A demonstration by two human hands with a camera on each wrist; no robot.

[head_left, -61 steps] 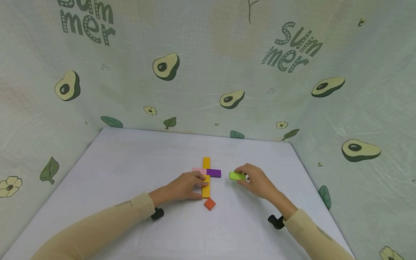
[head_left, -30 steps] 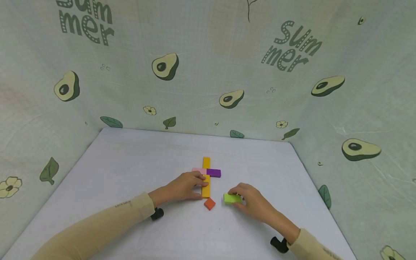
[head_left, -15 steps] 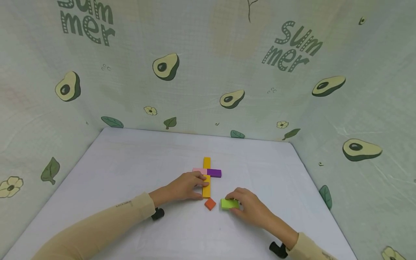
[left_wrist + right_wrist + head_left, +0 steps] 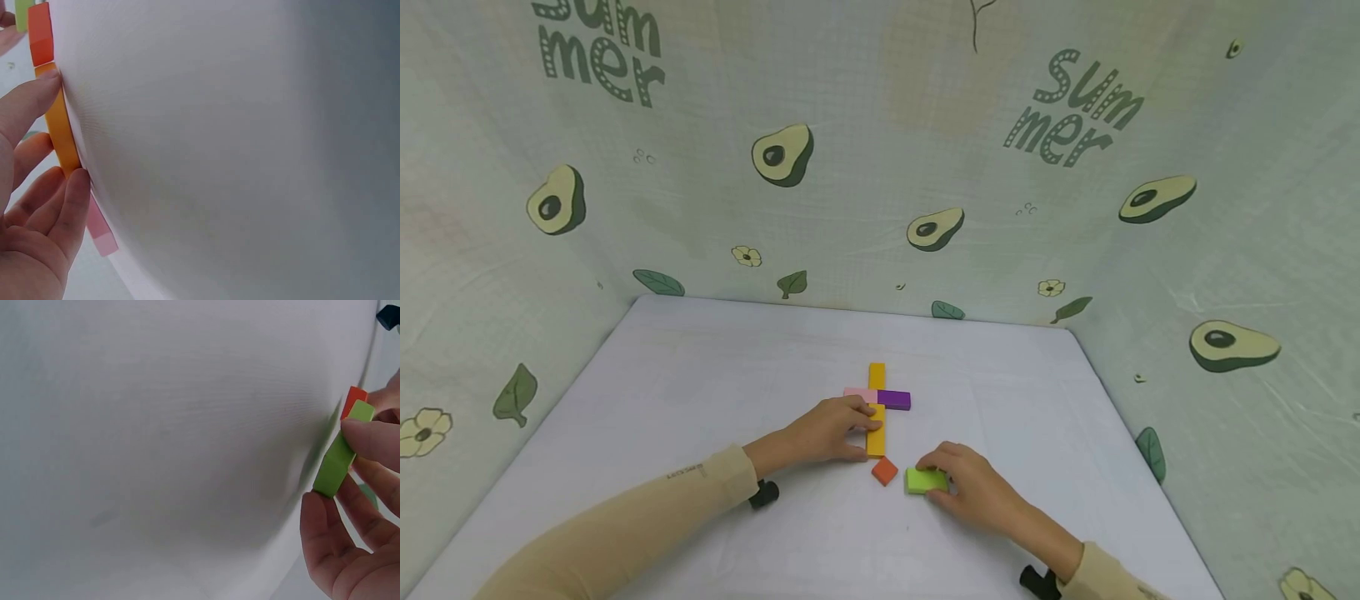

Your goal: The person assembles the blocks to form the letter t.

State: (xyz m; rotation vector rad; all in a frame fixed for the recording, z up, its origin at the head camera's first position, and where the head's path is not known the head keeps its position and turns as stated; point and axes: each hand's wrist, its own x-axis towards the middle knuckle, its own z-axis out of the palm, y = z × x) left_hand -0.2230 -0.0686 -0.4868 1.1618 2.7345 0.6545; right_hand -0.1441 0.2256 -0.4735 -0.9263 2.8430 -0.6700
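My left hand [image 4: 829,429] holds the lower yellow block [image 4: 876,442] on the white table; in the left wrist view the thumb is at one end and fingertips [image 4: 78,181] are at the other. Beyond it, a pink block [image 4: 859,392] and a purple block [image 4: 894,400] lie end to end crosswise. Another yellow block [image 4: 877,375] stands in line behind them. An orange-red block [image 4: 884,472] lies turned cornerwise at the near end. To its right, my right hand [image 4: 973,486] pinches a lime green block [image 4: 925,481], seen tilted above a shadow in the right wrist view [image 4: 337,456].
The white tabletop [image 4: 737,358] reaches back to a cloth wall [image 4: 850,275] printed with avocados and leaves. More of this cloth stands on the left and right sides. Dark wrist cameras [image 4: 764,494] hang beneath both wrists.
My right hand has brought the lime green block toward me and slightly left, from beside the purple block to beside the orange-red one. My left hand has stayed in place.
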